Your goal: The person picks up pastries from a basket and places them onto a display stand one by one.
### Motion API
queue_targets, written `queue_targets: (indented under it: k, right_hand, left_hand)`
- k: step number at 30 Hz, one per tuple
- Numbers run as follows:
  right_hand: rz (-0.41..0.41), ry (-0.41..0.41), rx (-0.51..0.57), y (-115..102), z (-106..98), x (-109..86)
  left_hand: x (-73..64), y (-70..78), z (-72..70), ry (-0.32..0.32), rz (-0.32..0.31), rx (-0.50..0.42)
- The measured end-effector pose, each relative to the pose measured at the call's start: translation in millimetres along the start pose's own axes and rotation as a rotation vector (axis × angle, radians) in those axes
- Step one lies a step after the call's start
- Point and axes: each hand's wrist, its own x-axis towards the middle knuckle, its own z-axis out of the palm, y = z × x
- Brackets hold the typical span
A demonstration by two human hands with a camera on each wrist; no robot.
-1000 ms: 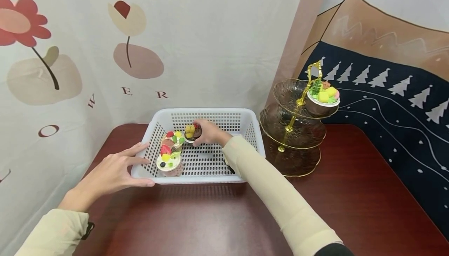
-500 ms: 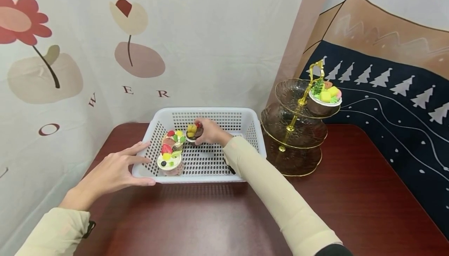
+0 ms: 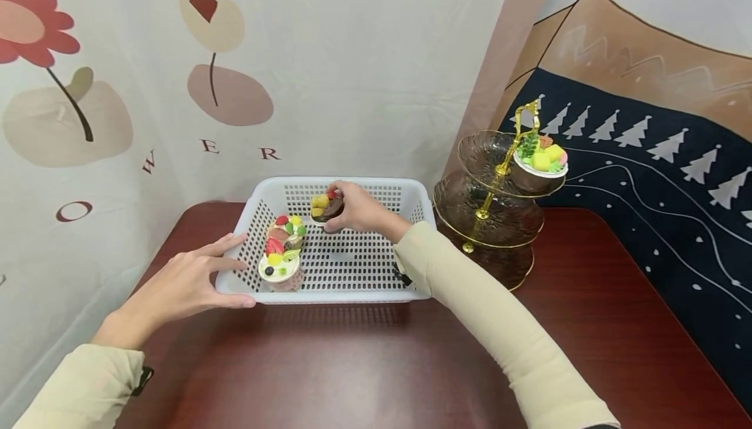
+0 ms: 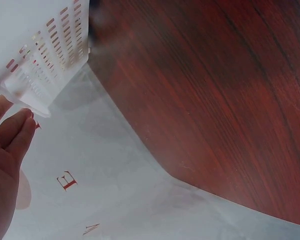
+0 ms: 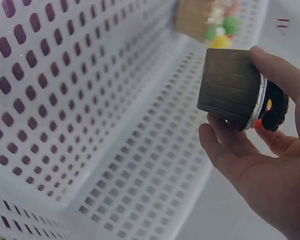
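Note:
Inside the white plastic basket, my right hand grips a toy dessert cup between thumb and fingers. The right wrist view shows its dark brown ribbed cup tilted on its side, with a white rim and dark topping, held above the perforated floor. Yellow and red fruit pieces top it in the head view. My left hand is spread at the basket's left side, fingertips right at the rim. Two more dessert cups stand along the left inside: a white-topped one in front, another with fruit behind.
A three-tier brown glass stand with a gold handle is right of the basket. Its top tier holds a dessert cup with yellow cubes and greenery. The dark red table meets printed curtains behind.
My right hand has raised the dessert cup from near the basket floor, slightly up and toward the back. The left hand stays at the basket's side.

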Motion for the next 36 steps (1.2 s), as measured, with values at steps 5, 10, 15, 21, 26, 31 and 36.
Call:
queue_targets:
  k: [5, 10, 15, 21, 26, 31, 36]
  right_hand:
    - [-0.039, 0.055, 0.071, -6.0, -16.8, -16.4]
    - [-0.072, 0.127, 0.116, -8.6, -28.7, -34.8]
    - [-0.091, 0.226, 0.144, -9.2, -37.2, -52.2]
    - [-0.161, 0.322, 0.195, -14.7, -47.1, -73.6]
    - [-0.242, 0.391, 0.197, -22.5, -58.0, -92.6]
    - [-0.303, 0.470, 0.180, -22.1, -74.3, -112.5]
    - [-0.317, 0.537, 0.150, -15.6, -92.8, -131.7]
  left_hand:
    - [0.7, 1.1, -2.1, -0.020, -0.013, 0.000]
    - [-0.5, 0.8, -0.5, -0.003, -0.005, 0.000]
    - [-0.2, 0.5, 0.4, -0.005, -0.002, 0.004]
    - [-0.3, -0.3, -0.1, -0.003, 0.000, 0.005]
    - [-3.5, -2.0, 0.3, 0.018, -0.008, 0.016]
    - [-1.7, -1.8, 1.6, 0.014, 0.000, 0.009]
    - [-0.7, -1.0, 3.2, 0.019, 0.014, 0.007]
